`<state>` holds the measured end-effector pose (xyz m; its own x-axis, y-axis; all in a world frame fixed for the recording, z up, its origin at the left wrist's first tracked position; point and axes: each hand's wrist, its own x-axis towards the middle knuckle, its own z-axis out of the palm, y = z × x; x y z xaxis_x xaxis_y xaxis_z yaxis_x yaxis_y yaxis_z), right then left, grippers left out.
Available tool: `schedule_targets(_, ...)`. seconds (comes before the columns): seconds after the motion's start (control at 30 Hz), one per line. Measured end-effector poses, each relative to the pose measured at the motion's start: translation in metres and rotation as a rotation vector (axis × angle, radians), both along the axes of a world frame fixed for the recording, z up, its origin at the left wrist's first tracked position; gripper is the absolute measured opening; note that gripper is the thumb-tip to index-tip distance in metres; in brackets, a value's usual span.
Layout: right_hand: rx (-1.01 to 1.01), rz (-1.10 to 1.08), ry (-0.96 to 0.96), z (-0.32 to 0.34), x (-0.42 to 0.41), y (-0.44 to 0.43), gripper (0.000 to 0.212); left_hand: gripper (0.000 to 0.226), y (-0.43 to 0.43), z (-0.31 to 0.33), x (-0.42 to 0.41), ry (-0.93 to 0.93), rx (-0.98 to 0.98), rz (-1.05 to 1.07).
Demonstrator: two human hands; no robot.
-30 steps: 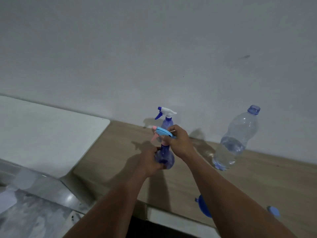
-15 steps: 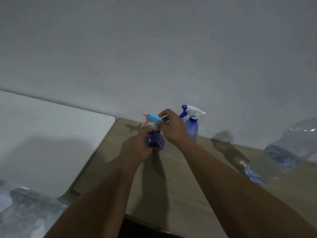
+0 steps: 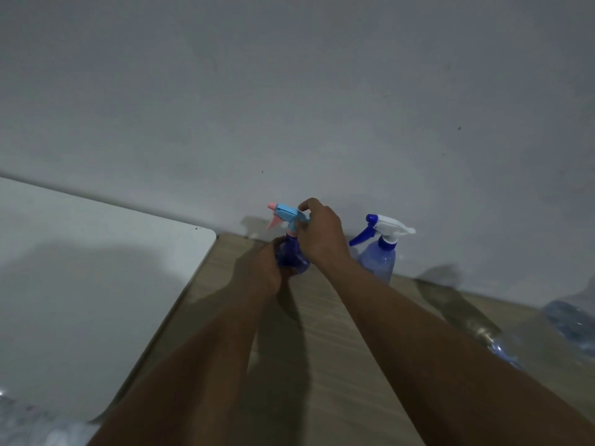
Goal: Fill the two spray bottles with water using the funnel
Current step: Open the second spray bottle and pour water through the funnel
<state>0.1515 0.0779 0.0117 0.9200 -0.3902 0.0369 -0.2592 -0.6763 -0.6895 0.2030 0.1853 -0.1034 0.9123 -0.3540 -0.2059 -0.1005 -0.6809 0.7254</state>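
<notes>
A small dark-blue spray bottle [image 3: 293, 259] with a light-blue and pink spray head [image 3: 285, 216] stands at the back of the wooden table [image 3: 338, 365], close to the wall. My left hand [image 3: 269, 268] wraps around its round body. My right hand [image 3: 320, 235] grips the spray head from the right. Just to the right stands a second, paler blue spray bottle [image 3: 378, 260] with a white and blue trigger head [image 3: 386, 228], untouched. The funnel is out of view.
A large clear water bottle [image 3: 570, 323], blurred, sits at the right edge of the view. A white surface [image 3: 96, 268] adjoins the table on the left. The grey wall [image 3: 289, 107] rises right behind the bottles.
Both hands have carried the small spray bottle towards the back of the table, left of the pale bottle. The view has shifted left, so the water bottle slid to the right edge.
</notes>
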Motion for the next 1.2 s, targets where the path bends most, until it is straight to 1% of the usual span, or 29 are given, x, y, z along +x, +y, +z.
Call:
schedule_targets(0.07,-0.041,0.022,0.052,0.009,-0.005,0.001,0.049,0.079,-0.001,0.01,-0.003,-0.025,0.042,-0.008)
schedule_targets(0.13,-0.123,0.045,0.068,0.023,-0.013,0.001,0.056,0.075,0.002,0.018,-0.012,-0.038,0.056,0.02)
schedule_targets(0.2,-0.211,0.066,0.025,0.04,-0.024,-0.002,0.055,0.068,0.004,0.02,-0.026,-0.103,-0.016,0.128)
schedule_targets(0.27,-0.291,0.072,-0.036,0.058,-0.039,-0.008,0.049,0.048,0.001,0.023,-0.049,-0.159,-0.118,0.267)
schedule_targets(0.3,-0.339,0.068,-0.071,0.065,-0.045,-0.013,0.046,0.041,-0.005,0.026,-0.063,-0.168,-0.113,0.289)
schedule_targets(0.37,-0.428,0.057,-0.112,0.073,-0.057,-0.026,0.043,0.036,-0.025,0.025,-0.088,-0.162,-0.133,0.24)
schedule_targets(0.4,-0.452,0.044,-0.112,0.073,-0.061,-0.034,0.044,0.035,-0.036,0.023,-0.096,-0.135,-0.189,0.212)
schedule_targets(0.43,-0.466,0.026,-0.092,0.073,-0.065,-0.041,0.047,0.036,-0.046,0.026,-0.102,-0.078,-0.204,0.172)
schedule_targets(0.5,-0.479,-0.012,0.003,0.068,-0.072,-0.056,0.054,0.053,-0.065,0.03,-0.108,-0.018,-0.194,0.057)
schedule_targets(0.57,-0.462,-0.037,0.132,0.06,-0.079,-0.068,0.059,0.072,-0.081,0.036,-0.111,0.006,-0.165,-0.029)
schedule_targets(0.6,-0.445,-0.045,0.182,0.057,-0.082,-0.073,0.057,0.076,-0.088,0.037,-0.11,-0.004,-0.15,-0.058)
schedule_targets(0.67,-0.426,-0.049,0.214,0.05,-0.087,-0.084,0.043,0.076,-0.098,0.042,-0.11,0.004,-0.149,-0.087)
schedule_targets(0.77,-0.387,-0.031,0.172,0.046,-0.097,-0.096,0.027,0.071,-0.107,0.044,-0.113,0.019,-0.214,-0.086)
schedule_targets(0.9,-0.3,0.036,0.135,0.054,-0.118,-0.106,0.02,0.066,-0.108,0.048,-0.13,0.013,-0.249,-0.066)
schedule_targets(0.97,-0.259,0.051,0.115,0.061,-0.134,-0.112,0.017,0.07,-0.109,0.054,-0.143,0.01,-0.261,-0.084)
schedule_targets(1.07,-0.186,0.044,0.087,0.073,-0.163,-0.119,0.014,0.082,-0.108,0.067,-0.165,-0.007,-0.282,-0.154)
schedule_targets(1.1,-0.155,0.036,0.076,0.077,-0.173,-0.121,0.012,0.083,-0.107,0.072,-0.173,-0.001,-0.276,-0.181)
schedule_targets(1.2,-0.072,0.021,0.06,0.082,-0.204,-0.125,0.011,0.07,-0.105,0.081,-0.2,0.013,-0.281,-0.248)
